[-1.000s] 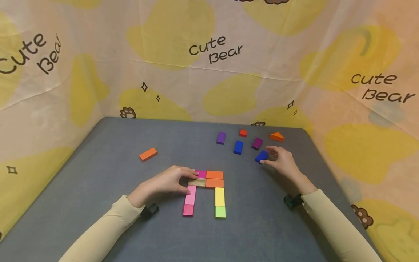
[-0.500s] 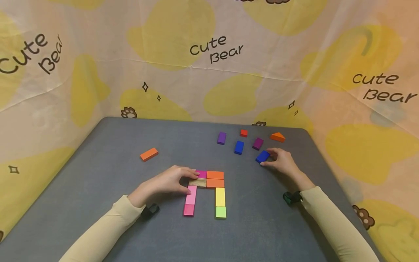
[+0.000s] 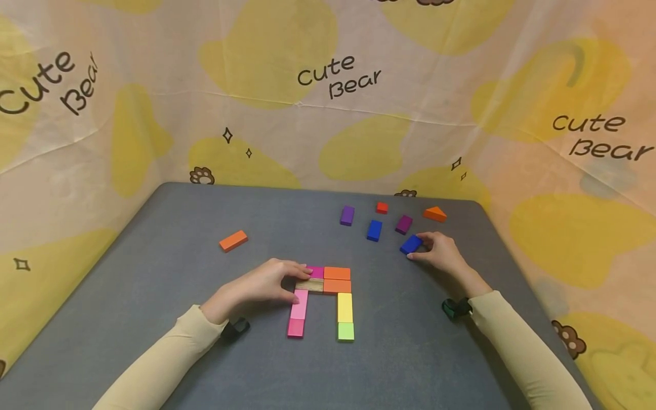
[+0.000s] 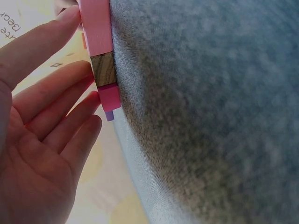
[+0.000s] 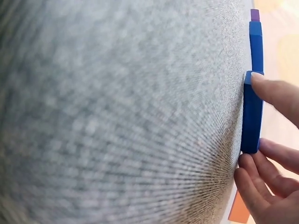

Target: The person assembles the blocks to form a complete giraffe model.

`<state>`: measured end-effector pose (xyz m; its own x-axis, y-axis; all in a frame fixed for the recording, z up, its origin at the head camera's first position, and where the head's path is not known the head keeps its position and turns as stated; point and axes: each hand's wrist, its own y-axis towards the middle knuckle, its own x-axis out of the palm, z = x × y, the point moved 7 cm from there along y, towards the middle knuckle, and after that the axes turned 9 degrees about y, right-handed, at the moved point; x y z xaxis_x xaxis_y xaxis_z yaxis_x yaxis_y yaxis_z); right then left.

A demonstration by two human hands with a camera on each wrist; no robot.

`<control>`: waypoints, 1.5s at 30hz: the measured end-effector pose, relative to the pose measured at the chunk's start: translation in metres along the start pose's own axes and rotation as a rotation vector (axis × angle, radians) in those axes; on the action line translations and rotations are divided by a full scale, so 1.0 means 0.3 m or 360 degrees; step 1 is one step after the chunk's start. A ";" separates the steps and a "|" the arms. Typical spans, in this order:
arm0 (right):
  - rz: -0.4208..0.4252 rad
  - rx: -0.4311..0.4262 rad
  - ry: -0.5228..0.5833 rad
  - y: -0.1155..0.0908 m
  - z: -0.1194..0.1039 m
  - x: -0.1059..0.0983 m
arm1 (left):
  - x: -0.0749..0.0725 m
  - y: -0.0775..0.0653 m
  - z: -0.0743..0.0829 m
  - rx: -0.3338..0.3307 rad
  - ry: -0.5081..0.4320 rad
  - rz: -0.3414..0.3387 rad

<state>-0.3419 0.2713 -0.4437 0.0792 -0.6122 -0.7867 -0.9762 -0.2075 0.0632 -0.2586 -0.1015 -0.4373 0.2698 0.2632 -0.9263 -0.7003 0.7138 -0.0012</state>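
On the grey table, colored blocks form an arch. My left hand [image 3: 262, 281] rests at its left corner, with fingertips on the magenta block [image 3: 316, 273] and thumb against the light pink block [image 3: 299, 305]. Its fingers look fairly straight in the left wrist view, beside a wood-grain block [image 4: 103, 69]. Two orange blocks [image 3: 337, 280] continue the top. A yellow block [image 3: 345, 307] and a lime block [image 3: 345, 331] make the right leg; a deep pink block [image 3: 295, 328] ends the left. My right hand [image 3: 442, 254] pinches a blue block [image 5: 252, 116] between thumb and fingers, low at the tabletop.
Behind my right hand lie another blue block [image 3: 374, 230], a plum block [image 3: 404, 224], a violet block [image 3: 347, 216], a small red block [image 3: 382, 208] and an orange triangle [image 3: 435, 214]. One orange block [image 3: 233, 241] sits alone at left. Printed cloth walls [image 3: 287, 142] border the table.
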 end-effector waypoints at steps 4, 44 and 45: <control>0.0008 0.0008 0.0011 -0.004 -0.003 0.000 | 0.000 -0.001 0.002 0.0000 -0.0002 0.0002; -0.0277 -0.0382 0.0088 -0.115 -0.373 0.215 | -0.007 -0.003 0.005 0.0047 0.0020 0.0043; -0.0283 -0.0386 0.0085 -0.117 -0.376 0.218 | -0.007 -0.002 0.005 0.0048 0.0020 0.0040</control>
<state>-0.2798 0.1525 -0.4281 0.2615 -0.5880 -0.7654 -0.8699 -0.4872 0.0771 -0.2576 -0.1015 -0.4348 0.2437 0.2734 -0.9305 -0.6868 0.7261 0.0335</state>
